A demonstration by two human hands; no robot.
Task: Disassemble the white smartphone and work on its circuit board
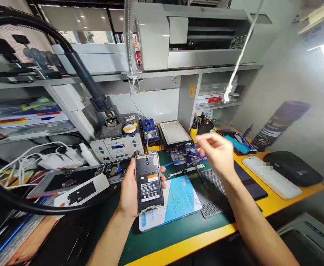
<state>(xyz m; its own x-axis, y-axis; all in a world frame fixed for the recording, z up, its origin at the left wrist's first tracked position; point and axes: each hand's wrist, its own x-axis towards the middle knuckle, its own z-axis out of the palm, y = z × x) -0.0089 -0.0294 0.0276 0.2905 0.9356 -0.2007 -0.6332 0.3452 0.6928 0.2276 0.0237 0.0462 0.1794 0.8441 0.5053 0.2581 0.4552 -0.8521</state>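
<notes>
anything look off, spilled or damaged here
No spill or clear damage shows. The rectangular black-and-silver phone in the left hand has no back cover on, exposing its black, white-labelled battery. The dark cylindrical spray can at right looks tilted, though lens distortion may explain that.

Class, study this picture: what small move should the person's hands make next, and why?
Probably bring the right hand over to the phone: the left hand alone holds it, with its labelled battery exposed, while the right hand is raised off to the side. Whether that hand pinches something small is unclear.
</notes>
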